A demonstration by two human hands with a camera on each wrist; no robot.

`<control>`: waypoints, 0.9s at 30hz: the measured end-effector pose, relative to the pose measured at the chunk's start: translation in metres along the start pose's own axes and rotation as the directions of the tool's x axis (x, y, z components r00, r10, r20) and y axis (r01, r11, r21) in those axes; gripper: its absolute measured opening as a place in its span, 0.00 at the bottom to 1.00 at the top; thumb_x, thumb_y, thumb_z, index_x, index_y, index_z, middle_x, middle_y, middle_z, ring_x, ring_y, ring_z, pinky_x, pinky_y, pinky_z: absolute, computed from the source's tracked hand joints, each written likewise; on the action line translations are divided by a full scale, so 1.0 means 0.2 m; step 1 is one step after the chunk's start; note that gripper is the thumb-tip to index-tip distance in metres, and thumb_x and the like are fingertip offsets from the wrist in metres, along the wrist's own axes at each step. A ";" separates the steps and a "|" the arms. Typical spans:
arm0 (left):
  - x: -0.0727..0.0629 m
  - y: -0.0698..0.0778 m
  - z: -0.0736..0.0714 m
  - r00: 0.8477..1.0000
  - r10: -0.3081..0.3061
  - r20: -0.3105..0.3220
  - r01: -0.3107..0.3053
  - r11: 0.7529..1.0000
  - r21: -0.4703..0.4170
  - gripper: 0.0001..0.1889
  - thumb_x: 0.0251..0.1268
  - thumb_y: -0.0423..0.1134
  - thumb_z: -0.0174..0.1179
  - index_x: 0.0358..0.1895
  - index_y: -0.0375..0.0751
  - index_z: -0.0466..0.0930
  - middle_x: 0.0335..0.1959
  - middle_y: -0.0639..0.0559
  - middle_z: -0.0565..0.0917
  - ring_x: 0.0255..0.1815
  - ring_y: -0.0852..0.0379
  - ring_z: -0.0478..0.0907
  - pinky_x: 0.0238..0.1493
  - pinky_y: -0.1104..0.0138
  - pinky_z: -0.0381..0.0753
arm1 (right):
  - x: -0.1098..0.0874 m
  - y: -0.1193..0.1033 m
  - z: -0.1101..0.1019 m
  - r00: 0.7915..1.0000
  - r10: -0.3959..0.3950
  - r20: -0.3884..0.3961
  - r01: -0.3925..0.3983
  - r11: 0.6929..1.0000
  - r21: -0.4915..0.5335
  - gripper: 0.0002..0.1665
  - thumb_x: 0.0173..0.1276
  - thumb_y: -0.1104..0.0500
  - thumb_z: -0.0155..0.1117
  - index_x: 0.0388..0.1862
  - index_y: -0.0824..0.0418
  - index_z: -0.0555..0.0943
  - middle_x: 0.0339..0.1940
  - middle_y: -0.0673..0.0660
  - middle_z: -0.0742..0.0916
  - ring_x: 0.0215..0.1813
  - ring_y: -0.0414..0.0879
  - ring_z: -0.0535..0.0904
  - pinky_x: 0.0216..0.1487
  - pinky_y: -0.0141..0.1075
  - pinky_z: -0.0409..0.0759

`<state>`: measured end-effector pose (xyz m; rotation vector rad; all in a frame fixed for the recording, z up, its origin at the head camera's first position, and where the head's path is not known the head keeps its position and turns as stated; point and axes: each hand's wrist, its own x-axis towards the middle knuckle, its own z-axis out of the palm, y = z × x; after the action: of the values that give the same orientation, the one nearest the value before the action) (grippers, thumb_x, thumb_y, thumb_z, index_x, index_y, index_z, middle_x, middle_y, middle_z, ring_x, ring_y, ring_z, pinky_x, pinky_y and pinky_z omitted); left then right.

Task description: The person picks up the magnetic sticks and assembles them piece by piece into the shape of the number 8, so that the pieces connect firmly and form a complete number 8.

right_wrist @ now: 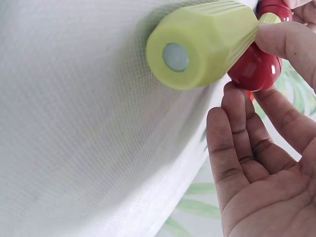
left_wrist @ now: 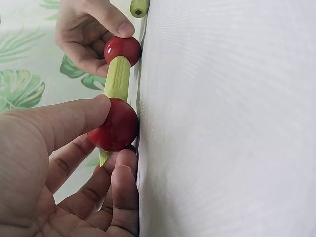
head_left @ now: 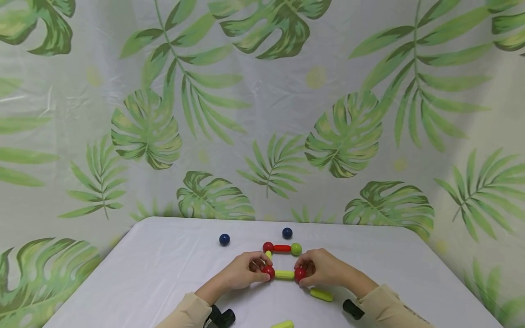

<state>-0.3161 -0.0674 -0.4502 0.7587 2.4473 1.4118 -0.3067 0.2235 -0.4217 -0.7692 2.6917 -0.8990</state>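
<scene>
On the white table, my left hand pinches a red ball between thumb and fingers. My right hand holds a second red ball the same way. Between these balls runs a yellow-green stick, its ends against them. From the left ball another yellow-green stick, partly behind my fingers, leads back to a third red ball. A red stick joins that ball to a green ball. No stick shows between the green ball and the right red ball; my right fingers partly cover that side.
A loose yellow-green stick with a grey disc in its end lies near my right hand. Another loose stick is cut off at the bottom edge. Two dark blue balls sit farther back. A leaf-patterned curtain hangs behind the table.
</scene>
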 end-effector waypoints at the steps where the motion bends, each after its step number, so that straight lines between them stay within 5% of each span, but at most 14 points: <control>1: 0.00 0.00 0.00 1.000 0.000 0.001 0.000 1.000 -0.002 0.13 0.67 0.34 0.73 0.53 0.46 0.86 0.42 0.50 0.84 0.40 0.55 0.76 0.41 0.66 0.73 | 0.00 0.00 0.00 1.000 0.002 0.000 -0.002 1.000 0.001 0.16 0.61 0.59 0.84 0.46 0.56 0.88 0.38 0.50 0.87 0.39 0.45 0.80 0.40 0.30 0.82; 17: 0.00 0.01 0.00 1.000 0.004 0.001 -0.004 1.000 -0.001 0.12 0.67 0.34 0.74 0.51 0.47 0.86 0.40 0.51 0.84 0.39 0.55 0.77 0.41 0.66 0.73 | -0.02 0.00 -0.02 0.999 -0.015 0.029 0.015 1.000 -0.013 0.23 0.63 0.57 0.82 0.55 0.58 0.85 0.37 0.50 0.85 0.38 0.43 0.79 0.42 0.29 0.79; 27: -0.01 0.02 0.00 1.000 0.010 0.003 -0.010 1.000 0.017 0.12 0.67 0.35 0.74 0.51 0.45 0.86 0.39 0.52 0.84 0.39 0.56 0.77 0.42 0.67 0.73 | -0.08 0.02 -0.11 0.995 0.038 0.087 -0.040 0.999 0.022 0.28 0.63 0.56 0.83 0.59 0.59 0.83 0.37 0.53 0.86 0.37 0.44 0.80 0.41 0.33 0.79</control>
<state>-0.3130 -0.0661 -0.4464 0.7767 2.4600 1.3942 -0.3013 0.2458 -0.4061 -0.7307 2.6067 -0.8661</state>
